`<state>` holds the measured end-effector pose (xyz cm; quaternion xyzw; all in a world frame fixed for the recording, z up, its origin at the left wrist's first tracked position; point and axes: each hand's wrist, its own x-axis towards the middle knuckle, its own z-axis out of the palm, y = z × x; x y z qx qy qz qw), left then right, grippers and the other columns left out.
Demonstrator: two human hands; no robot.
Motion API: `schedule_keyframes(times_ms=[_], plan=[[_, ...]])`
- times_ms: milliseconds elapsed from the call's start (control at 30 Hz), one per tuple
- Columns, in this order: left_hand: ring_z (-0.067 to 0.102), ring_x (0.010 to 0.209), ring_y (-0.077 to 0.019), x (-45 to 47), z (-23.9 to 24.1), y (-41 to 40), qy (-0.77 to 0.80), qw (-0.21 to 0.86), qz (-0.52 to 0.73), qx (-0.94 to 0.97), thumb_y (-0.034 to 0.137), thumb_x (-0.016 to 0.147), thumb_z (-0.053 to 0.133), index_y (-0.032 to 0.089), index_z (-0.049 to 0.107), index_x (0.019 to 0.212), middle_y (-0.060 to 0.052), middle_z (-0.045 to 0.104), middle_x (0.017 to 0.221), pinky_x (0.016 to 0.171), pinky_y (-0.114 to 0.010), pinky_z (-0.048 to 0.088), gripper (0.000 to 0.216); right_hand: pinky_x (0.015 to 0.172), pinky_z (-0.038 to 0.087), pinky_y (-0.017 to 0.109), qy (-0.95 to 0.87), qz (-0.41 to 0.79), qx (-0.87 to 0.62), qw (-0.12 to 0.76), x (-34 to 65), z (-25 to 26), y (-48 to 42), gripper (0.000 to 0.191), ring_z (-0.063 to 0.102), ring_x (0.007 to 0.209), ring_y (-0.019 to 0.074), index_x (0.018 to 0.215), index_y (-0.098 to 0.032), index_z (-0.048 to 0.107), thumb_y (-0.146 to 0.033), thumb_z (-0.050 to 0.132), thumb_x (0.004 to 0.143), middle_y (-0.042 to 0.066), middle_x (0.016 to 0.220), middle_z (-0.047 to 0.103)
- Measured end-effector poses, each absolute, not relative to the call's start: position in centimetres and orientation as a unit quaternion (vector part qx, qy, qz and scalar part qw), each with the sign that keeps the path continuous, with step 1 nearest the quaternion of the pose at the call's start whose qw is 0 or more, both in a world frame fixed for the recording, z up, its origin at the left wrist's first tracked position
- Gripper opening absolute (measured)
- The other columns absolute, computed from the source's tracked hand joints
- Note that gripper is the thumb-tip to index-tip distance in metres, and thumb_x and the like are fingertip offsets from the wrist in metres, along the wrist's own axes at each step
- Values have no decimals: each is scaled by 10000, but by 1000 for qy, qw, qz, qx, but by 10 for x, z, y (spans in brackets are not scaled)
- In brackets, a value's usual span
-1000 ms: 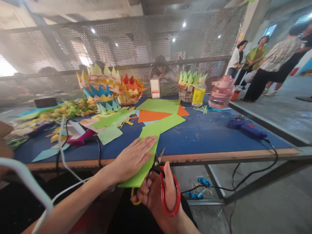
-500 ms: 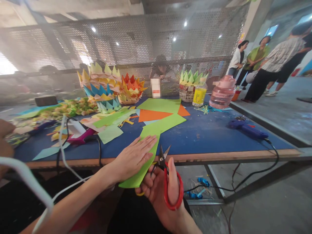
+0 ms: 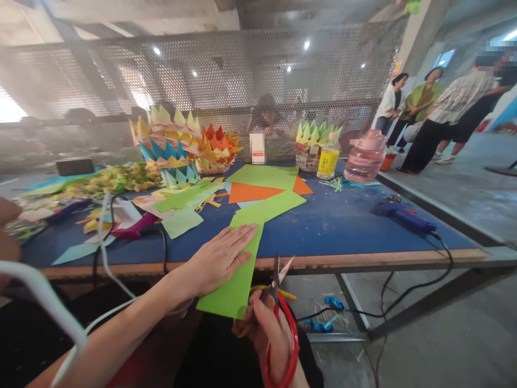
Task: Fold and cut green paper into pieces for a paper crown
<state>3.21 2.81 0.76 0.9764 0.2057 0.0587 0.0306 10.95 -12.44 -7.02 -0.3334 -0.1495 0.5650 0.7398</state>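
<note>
My left hand (image 3: 222, 258) lies flat, fingers stretched out, on a strip of bright green paper (image 3: 232, 296) that hangs over the table's front edge. Just right of the strip, below the edge, my right hand (image 3: 269, 323) holds scissors with red handles (image 3: 293, 334). Their blades are parted and point up and away, apart from the paper. A thin yellow stick (image 3: 287, 295) also pokes out by the right fingers; its kind is unclear. Beyond the strip lie another green sheet (image 3: 266, 175) and an orange sheet (image 3: 254, 192).
Paper crowns in several colours (image 3: 169, 156) and a woven basket (image 3: 307, 157) stand at the back. A yellow-labelled bottle (image 3: 328, 160) and a pink jug (image 3: 365, 159) are beside it. Glue guns (image 3: 406, 216) (image 3: 135, 226) trail cords. People (image 3: 464, 102) stand at right.
My right hand and the scissors have moved down and slightly right, away from the green strip. The yellow stick now shows more. My left hand stays flat on the paper.
</note>
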Motion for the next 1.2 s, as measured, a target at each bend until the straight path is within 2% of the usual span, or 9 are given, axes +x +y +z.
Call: schedule_keyframes(times_ms=[400,600,667,733,800,867,933,1100,1200], plan=[[225,1422,-217,24,13,37,234,41,57,970,454,1001,221,188,248,1489,-66,272,1541,1157,-458,198,556,682,490,282,-144,464,-450,749,94,-80,-129,447,572,788,165,934,-213,613,-533,762,660,23,904,606],[323,1388,-223,5,12,18,238,55,152,958,422,993,298,172,343,1440,-92,368,1506,1141,-426,268,515,658,471,283,-155,480,-411,759,94,-82,-125,380,581,654,139,877,-199,610,-453,792,659,-9,728,616],[489,1274,-223,-6,10,4,274,72,239,929,408,982,338,202,490,1315,-80,543,1374,1066,-371,394,420,640,463,277,-159,483,-397,765,95,-81,-124,349,571,606,124,864,-198,605,-431,786,678,-23,683,603],[644,1025,-200,-19,6,-10,335,107,294,889,409,968,372,231,608,1053,-48,688,1103,826,-269,539,308,621,456,264,-157,483,-394,766,95,-79,-125,345,580,609,123,866,-192,613,-422,788,679,-21,682,609],[672,817,-176,-32,0,-22,390,147,315,853,443,948,397,236,609,912,-30,701,927,549,-195,524,298,619,459,255,-151,482,-395,767,96,-76,-126,355,584,613,121,861,-185,625,-427,797,665,-17,691,620],[656,682,-156,-44,-7,-29,430,172,322,826,482,918,436,240,611,868,-8,691,830,490,-182,491,303,608,455,244,-141,483,-388,772,95,-72,-127,370,573,597,112,843,-183,628,-438,807,644,-23,687,621],[657,674,-161,-53,-15,-31,468,198,329,796,529,877,482,243,629,856,4,691,786,562,-195,509,322,584,440,227,-129,483,-383,777,94,-71,-128,374,561,575,100,832,-184,622,-438,813,634,-34,675,617],[649,689,-219,-48,-28,-31,464,490,250,694,662,806,494,198,702,847,-36,702,755,540,-256,522,511,559,448,228,-125,471,-398,777,93,-81,-125,405,576,562,109,831,-186,610,-456,820,613,-31,670,630],[643,747,-209,-31,-34,-39,423,649,261,575,586,793,595,172,704,874,-57,718,854,577,-249,511,436,557,461,242,-130,472,-409,770,93,-91,-125,423,589,563,126,816,-188,607,-476,823,594,-18,656,640]])
